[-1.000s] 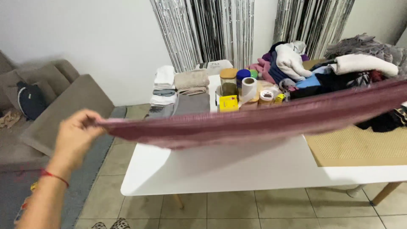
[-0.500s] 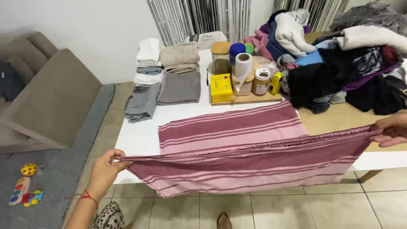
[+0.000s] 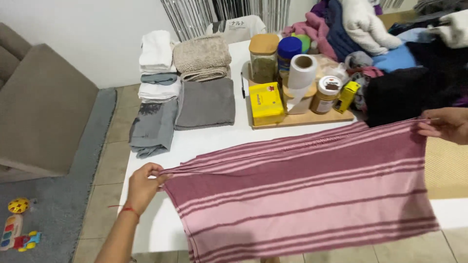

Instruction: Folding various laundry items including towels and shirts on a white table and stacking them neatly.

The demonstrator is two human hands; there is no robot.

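Across the near half of the white rectangular table (image 3: 214,141), a dusty-pink cloth with darker maroon stripes (image 3: 307,195) is stretched flat between two hands. The left hand (image 3: 142,185) is closed in a pinch on the cloth's left corner, fingers curled over the gathered edge, a thin red cord at the wrist. The right hand (image 3: 446,125) grips the opposite upper corner at the right edge of view; its fingers are bent around the fabric, though how tightly they close cannot be told. Holding both corners well apart keeps the top edge taut, so the cloth lies in one smooth layer with few wrinkles. Its lower portion hangs past the near table edge over the tiled floor.

Behind the cloth, a wooden tray (image 3: 297,119) groups small goods so they stay clear of the working area: a yellow carton (image 3: 265,103), a white paper roll (image 3: 302,73), a glass jar with a wooden lid (image 3: 263,57), a blue-capped jar (image 3: 288,51) and a brown jar with a white cap (image 3: 325,95). To the left of the tray, folded items are arranged in neat stacks: white and grey cloths (image 3: 157,63), a beige towel (image 3: 202,57) on a flat grey towel (image 3: 205,103). An unsorted heap of clothing (image 3: 390,53) occupies the far right of the table, apart from the folded stacks. A woven tan mat (image 3: 446,168) lies under the cloth's right end. On the floor to the left are a grey rug (image 3: 53,195) and small coloured toys (image 3: 17,229).
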